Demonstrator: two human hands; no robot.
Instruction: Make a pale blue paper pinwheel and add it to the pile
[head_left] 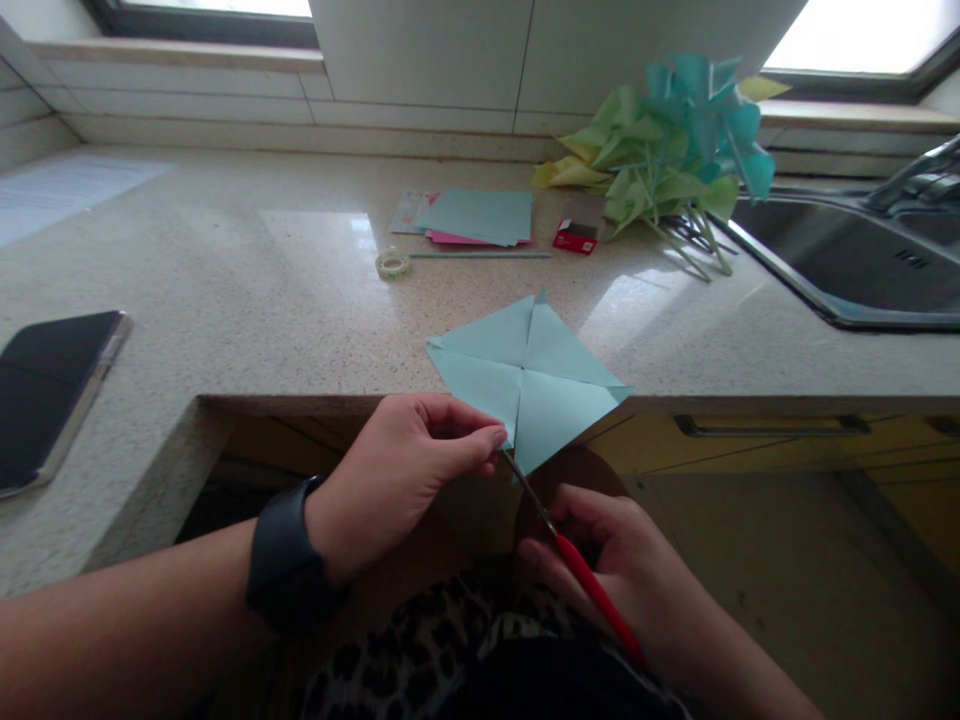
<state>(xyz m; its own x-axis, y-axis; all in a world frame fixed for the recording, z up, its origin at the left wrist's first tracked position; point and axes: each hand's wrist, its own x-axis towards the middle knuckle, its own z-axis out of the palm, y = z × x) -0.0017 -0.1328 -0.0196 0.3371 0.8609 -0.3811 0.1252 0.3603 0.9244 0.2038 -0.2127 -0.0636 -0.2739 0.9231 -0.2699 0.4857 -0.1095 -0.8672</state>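
A pale blue-green sheet of folded paper [559, 410] juts over the front edge of the countertop, with flaps or slits meeting near its middle. My left hand [412, 455], with a dark watch on the wrist, pinches the paper's near corner between thumb and fingers. In my right hand [611, 560] are red-handled scissors [592, 590], with fingers wrapped around the handles. Their blades point up and left and reach the paper's near corner, right beside my left fingertips. Whether the blades are apart cannot be made out.
Behind the paper lie a tape roll [394, 264], a thin green stick [480, 255], stacked coloured paper [480, 215] and a small red box [577, 225]. Paper pinwheels or flowers [675, 140] rest beside the sink [862, 260]. A phone [56, 390] lies at left.
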